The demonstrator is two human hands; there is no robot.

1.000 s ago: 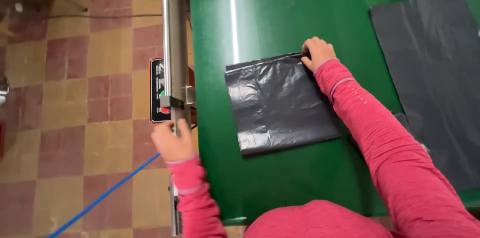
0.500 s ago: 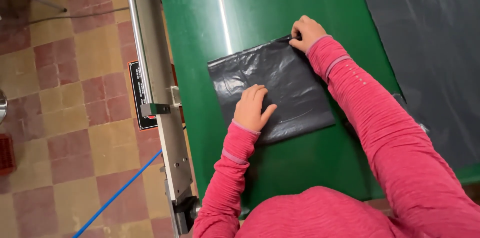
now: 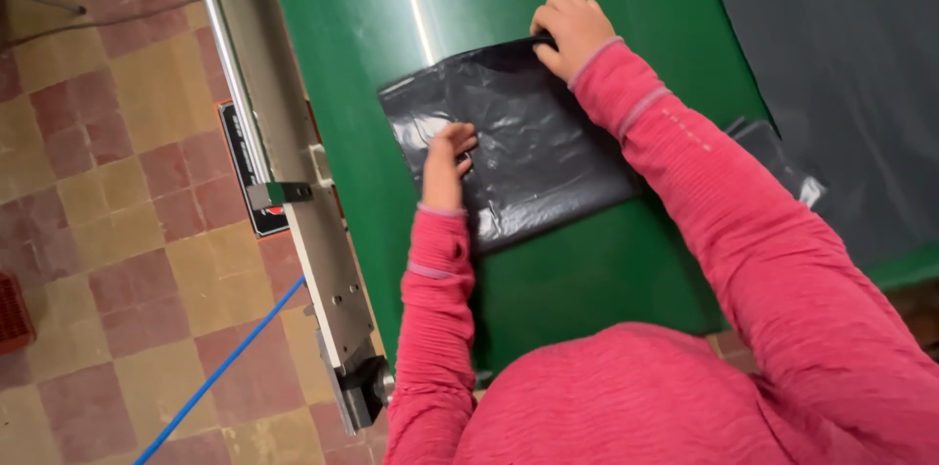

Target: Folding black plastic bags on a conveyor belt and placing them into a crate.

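Note:
A folded black plastic bag (image 3: 528, 147) lies flat on a green table (image 3: 342, 25). My left hand (image 3: 445, 164) rests on the bag's left part, fingers bent against the plastic, palm down. My right hand (image 3: 572, 30) pinches the bag's far right corner, fingers curled over its edge. Both arms wear pink sleeves.
A large sheet of black plastic (image 3: 841, 64) covers the table's right side, with a crumpled piece (image 3: 782, 167) beside my right arm. A metal rail (image 3: 284, 162) with a black control panel (image 3: 245, 172) runs along the table's left edge. A tiled floor (image 3: 108, 181) with a blue line (image 3: 215, 377) lies to the left.
My left hand left the metal rail, came onto the bag and slid toward its left part. My right hand stayed on the far corner. The view shifted closer.

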